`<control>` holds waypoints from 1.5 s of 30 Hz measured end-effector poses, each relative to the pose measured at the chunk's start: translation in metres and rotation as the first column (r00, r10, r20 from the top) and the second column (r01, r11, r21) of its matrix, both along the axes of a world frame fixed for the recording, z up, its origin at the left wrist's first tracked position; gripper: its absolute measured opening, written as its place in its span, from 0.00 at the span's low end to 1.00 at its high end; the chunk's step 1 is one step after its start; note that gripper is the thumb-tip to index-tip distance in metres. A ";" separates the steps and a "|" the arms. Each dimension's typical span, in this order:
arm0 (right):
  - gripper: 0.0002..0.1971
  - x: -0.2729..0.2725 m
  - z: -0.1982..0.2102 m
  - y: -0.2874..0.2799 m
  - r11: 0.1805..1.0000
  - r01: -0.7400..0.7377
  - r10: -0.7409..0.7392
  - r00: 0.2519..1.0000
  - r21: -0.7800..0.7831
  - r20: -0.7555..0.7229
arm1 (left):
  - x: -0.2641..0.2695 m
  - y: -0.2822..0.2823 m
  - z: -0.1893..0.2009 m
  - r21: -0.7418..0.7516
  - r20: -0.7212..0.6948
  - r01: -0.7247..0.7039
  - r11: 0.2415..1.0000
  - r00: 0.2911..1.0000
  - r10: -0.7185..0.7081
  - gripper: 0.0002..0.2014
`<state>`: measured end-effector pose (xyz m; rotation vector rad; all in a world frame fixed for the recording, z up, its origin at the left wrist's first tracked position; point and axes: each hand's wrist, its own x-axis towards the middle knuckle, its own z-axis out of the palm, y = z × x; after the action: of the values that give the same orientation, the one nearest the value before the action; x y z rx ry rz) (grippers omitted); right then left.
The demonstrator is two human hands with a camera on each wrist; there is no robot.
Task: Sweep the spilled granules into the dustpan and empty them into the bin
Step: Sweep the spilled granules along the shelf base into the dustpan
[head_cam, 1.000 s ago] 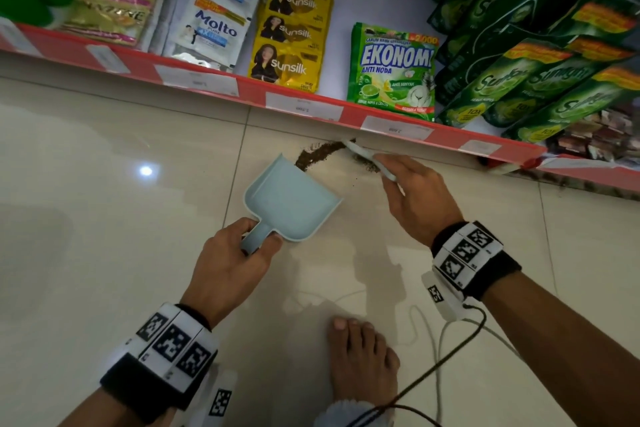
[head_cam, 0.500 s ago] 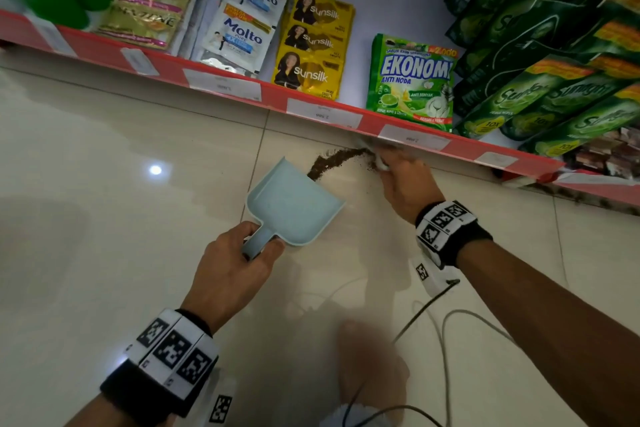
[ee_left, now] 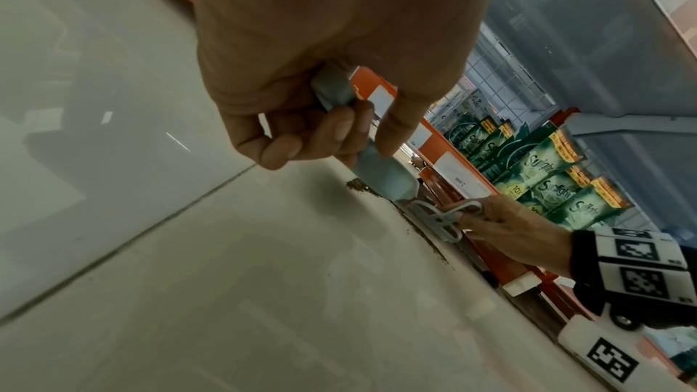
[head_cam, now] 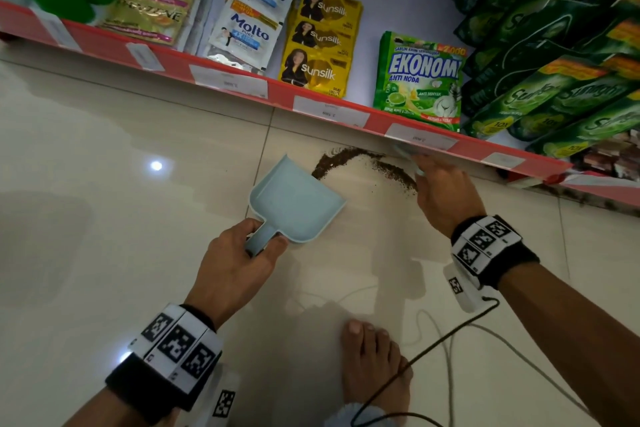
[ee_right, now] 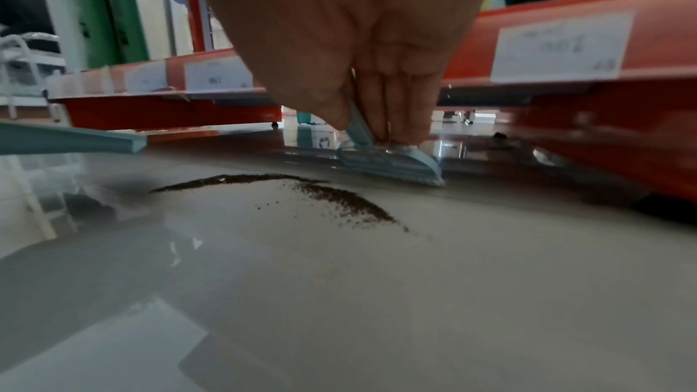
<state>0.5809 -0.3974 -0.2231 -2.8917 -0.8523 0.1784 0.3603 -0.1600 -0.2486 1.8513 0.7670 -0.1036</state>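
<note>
A light blue dustpan (head_cam: 294, 204) lies on the tiled floor, its mouth toward an arc of dark brown granules (head_cam: 349, 163). My left hand (head_cam: 266, 243) grips the dustpan's handle (ee_left: 335, 91), fingers curled round it. My right hand (head_cam: 426, 170) pinches a small light blue brush (head_cam: 405, 152) at the right end of the arc, just under the shelf edge. In the right wrist view the brush (ee_right: 392, 163) touches the floor behind the granules (ee_right: 331, 192), and the dustpan's rim (ee_right: 75, 139) shows at the left. No bin is in view.
A low red shelf edge (head_cam: 332, 107) with price labels runs just behind the spill, stocked with sachets and green detergent packs (head_cam: 419, 80). My bare foot (head_cam: 374, 364) and a loose cable (head_cam: 446, 336) lie on the floor near me.
My right hand has carried the brush rightward along the shelf base, away from the dustpan. The granules now show as a longer arc. The left hand and dustpan have stayed put.
</note>
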 end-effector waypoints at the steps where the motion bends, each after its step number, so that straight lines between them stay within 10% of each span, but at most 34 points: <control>1: 0.21 -0.002 -0.002 0.003 0.998 -0.046 0.048 0.998 0.053 -0.034 | 0.000 -0.001 0.000 0.004 -0.001 0.007 1.000 1.000 -0.007 0.13; 8: 0.19 -0.027 0.005 0.009 0.953 -0.240 0.256 0.965 0.184 -0.065 | 0.000 -0.007 0.000 0.009 -0.012 0.030 0.999 0.999 -0.030 0.11; 18: 0.14 -0.025 0.014 -0.043 0.940 0.294 -0.286 0.956 -0.174 0.072 | 0.002 -0.019 -0.001 -0.010 0.002 0.074 0.997 0.997 -0.074 0.11; 30: 0.17 -0.067 0.012 0.034 0.986 0.012 -0.015 1.000 0.165 0.020 | -0.008 -0.014 -0.003 0.008 0.003 0.068 0.998 0.998 -0.068 0.12; 35: 0.11 -0.032 0.023 0.005 0.988 0.152 -0.141 0.957 -0.025 0.253 | -0.011 -0.006 -0.006 0.015 -0.006 0.023 1.000 1.000 -0.023 0.11; 39: 0.18 -0.021 0.014 0.008 0.962 0.187 -0.172 0.981 -0.197 0.092 | -0.007 -0.007 -0.004 0.027 0.006 0.026 0.999 1.000 -0.026 0.11; 45: 0.18 -0.054 0.008 0.029 0.994 -0.102 0.105 0.992 0.040 -0.064 | -0.007 -0.005 -0.004 0.022 -0.003 0.018 1.000 1.000 -0.018 0.10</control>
<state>0.5266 -0.3688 -0.2155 -2.7928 -0.9838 0.2638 0.3536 -0.1655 -0.2529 1.8796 0.7564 -0.1090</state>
